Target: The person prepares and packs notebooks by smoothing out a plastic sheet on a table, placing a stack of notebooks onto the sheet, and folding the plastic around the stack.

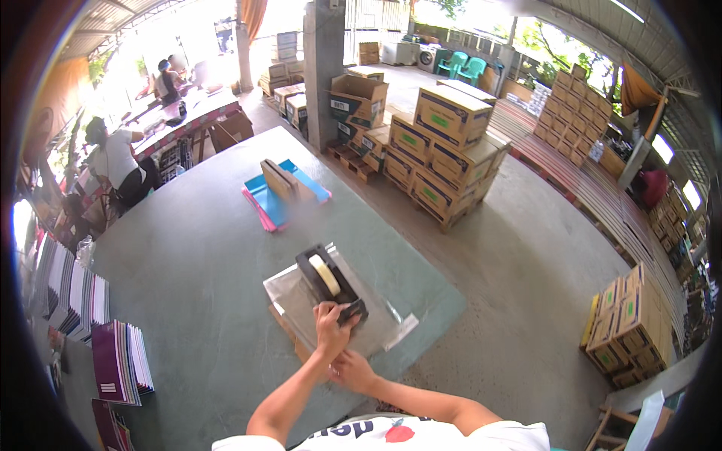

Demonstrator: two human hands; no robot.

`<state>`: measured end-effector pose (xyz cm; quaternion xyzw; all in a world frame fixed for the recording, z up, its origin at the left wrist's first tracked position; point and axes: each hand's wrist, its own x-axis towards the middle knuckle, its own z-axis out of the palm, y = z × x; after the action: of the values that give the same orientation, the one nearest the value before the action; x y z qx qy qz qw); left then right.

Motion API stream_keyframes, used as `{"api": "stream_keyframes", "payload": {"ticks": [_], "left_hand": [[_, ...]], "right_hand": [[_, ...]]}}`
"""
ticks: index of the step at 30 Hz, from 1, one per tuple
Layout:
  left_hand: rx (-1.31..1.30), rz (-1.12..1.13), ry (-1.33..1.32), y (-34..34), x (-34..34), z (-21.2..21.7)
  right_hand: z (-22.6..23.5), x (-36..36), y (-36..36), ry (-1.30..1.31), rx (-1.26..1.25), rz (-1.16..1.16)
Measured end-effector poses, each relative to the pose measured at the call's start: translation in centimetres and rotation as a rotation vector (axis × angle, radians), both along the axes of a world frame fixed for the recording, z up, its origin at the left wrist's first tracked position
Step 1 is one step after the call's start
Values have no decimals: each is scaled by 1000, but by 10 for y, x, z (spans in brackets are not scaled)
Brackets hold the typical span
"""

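A black tape dispenser (352,314) with a cream roll of tape (325,275) stands on a flat package in clear plastic wrap (382,322). My left hand (329,328) is closed around the dispenser's near end. Just below it, my right hand (355,373) has its fingers curled at the package's near edge. What those fingers hold, if anything, is hidden. A strip of brown cardboard (289,331) shows along the package's left side.
The green table (188,301) carries blue and pink sheets (267,199) with a brown block (280,180) on top. Booklet stacks (116,361) line its left side. Stacked cartons (444,150) stand beyond the right edge. Other people (120,158) are at the far left.
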<state>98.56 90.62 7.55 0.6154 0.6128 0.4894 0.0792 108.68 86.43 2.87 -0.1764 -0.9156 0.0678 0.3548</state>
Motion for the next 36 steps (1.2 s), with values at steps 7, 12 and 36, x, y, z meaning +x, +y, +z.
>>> {"api": "stream_keyframes", "payload": {"ticks": [7, 12, 36], "left_hand": [[-62, 208, -1030, -1, -29, 111], [82, 421, -1022, -87, -30, 160], [273, 1454, -602, -668, 13, 145]], "right_hand": [[6, -3, 16, -142, -635, 102], [17, 5, 42, -256, -791, 178], [231, -179, -252, 1011, -1008, 453]]}}
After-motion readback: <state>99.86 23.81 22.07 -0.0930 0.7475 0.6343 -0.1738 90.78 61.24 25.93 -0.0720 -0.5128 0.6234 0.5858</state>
